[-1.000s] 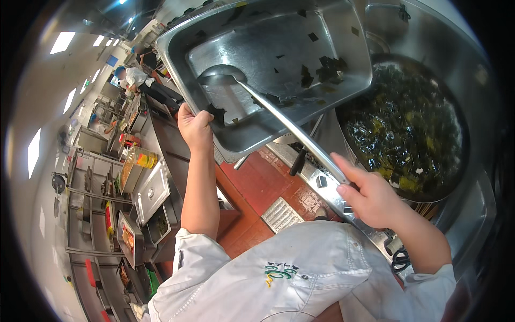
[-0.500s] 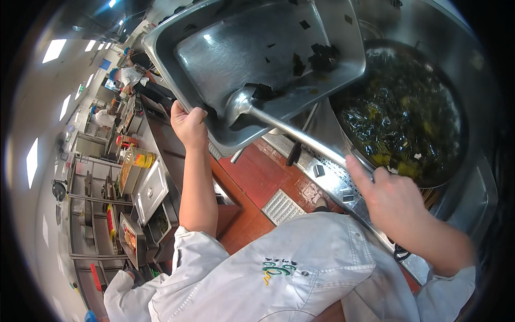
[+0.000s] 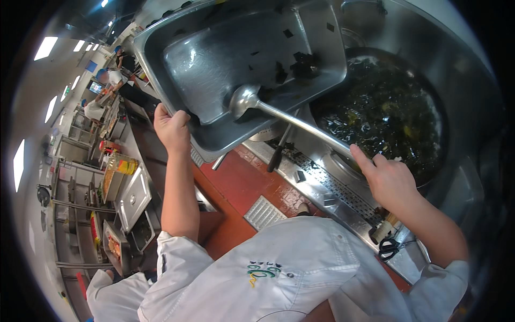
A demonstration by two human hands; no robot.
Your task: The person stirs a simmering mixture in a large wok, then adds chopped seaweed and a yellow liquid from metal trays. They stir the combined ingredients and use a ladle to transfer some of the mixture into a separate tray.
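Evidently the largest vessel, one wok (image 3: 444,126) occupies the right, filled with liquid crowded with dark green leaf pieces. Left of it and higher in view, one deep rectangular steel pan (image 3: 214,59) is held at a tilt, its right end overlapping the wok's edge in view. At far left, on a counter, are one steel lid (image 3: 133,198) and, near it, one tray (image 3: 113,246) of orange-red food. One ladle (image 3: 300,125) slants across the centre, its bowl inside the pan toward the near side; whether it touches the pan floor cannot be told. Two hands are shown: the right hand (image 3: 391,180) is closed around the ladle's handle, index finger extended along it; the left hand (image 3: 173,127) grips the pan's left rim. One pair of black-handled scissors (image 3: 389,248) lies on the steel ledge below the right forearm. Smallest are the pan's dark green flakes (image 3: 304,65): one large clump, one lesser clump and at least four separate pieces.
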